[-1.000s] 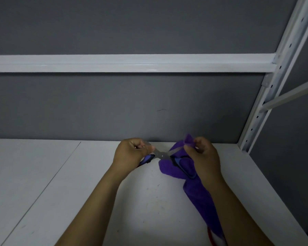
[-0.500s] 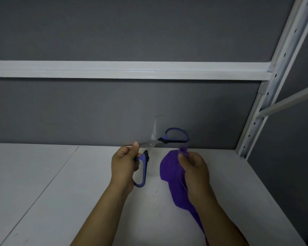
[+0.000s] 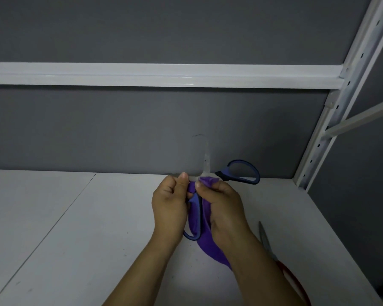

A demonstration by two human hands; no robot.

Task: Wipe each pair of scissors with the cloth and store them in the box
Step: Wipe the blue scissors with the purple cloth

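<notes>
Now blue scissors (image 3: 222,174) are gripped by the left hand (image 3: 169,208), cloth (image 3: 205,245) pinched by the right hand (image 3: 226,208). Fingers (image 3: 198,184) may be nicked by the twelve-o'clock blade (image 3: 206,160).

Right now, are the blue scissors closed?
No, the blue scissors are spread wide open: one blade points up and one handle loop sticks out to the right.

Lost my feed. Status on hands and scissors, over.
Left hand grips blue scissors, blades spread. Right hand pinches purple cloth near pivot. Red scissors lie aside; nothing blocking.
</notes>
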